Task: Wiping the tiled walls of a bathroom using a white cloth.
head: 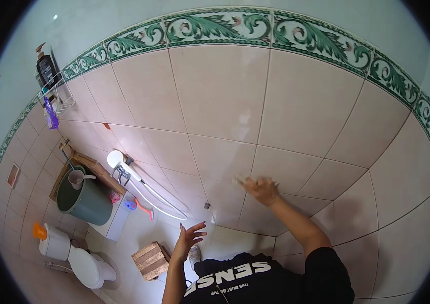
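Note:
My right hand [261, 190] is up against the pink wall tiles [222, 155], blurred, with its fingers curled around a small pale object [240, 180]. Only the edges of that object show past the fingers, so I cannot tell if it is a brush, a sponge or a cloth. Lower and to the left, my left hand [191, 237] hangs in the air, fingers apart and holding nothing. Beneath it are the light floor tiles [173, 224] and one of my shoes [194, 254].
A wooden stool [151, 261] stands left of my feet. Further left are a toilet [85, 268], a green water barrel [93, 205] with a dipper [76, 178], and a low tiled ledge [112, 224]. A shower head [115, 159] and a wire rack [64, 99] hang on the wall.

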Demonstrator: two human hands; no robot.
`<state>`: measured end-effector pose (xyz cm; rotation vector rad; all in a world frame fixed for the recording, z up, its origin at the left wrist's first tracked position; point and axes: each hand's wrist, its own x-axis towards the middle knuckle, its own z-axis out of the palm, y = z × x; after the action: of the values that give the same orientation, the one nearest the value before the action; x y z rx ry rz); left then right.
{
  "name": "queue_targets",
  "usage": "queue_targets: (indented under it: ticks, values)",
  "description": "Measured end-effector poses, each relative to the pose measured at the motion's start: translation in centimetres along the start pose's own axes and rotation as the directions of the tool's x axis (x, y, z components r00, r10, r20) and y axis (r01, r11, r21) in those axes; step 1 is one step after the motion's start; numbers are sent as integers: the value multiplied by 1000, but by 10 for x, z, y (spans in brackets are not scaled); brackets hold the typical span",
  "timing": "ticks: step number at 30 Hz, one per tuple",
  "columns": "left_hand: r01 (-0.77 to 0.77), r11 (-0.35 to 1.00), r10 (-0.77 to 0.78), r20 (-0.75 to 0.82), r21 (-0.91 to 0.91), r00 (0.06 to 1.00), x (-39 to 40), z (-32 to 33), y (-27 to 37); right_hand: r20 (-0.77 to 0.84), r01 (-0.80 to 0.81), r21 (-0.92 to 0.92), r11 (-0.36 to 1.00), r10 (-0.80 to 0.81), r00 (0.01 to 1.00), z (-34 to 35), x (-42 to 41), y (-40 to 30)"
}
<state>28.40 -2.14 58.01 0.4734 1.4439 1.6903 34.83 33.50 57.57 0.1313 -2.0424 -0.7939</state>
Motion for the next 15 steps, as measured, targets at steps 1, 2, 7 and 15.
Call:
queue_targets:
  ticks: [1,2,7,15]
  values:
    - [3,1000,-3,0,3,1000,-2,1,0,2,-4,1,1000,4,1000,5,-16,-6]
    - [1,1000,-1,-5,17,1000,-6,2,1,29,0,36,999,-1,1000,6,-30,-9]
    - [12,999,-9,-76,41,997,-27,-8,-2,-41,-233,-39,972,231,972,-49,12,66]
    - [45,996,-41,-53,76,998,-19,2,-6,-385,-662,-29,749,602,699,-85,39,156]
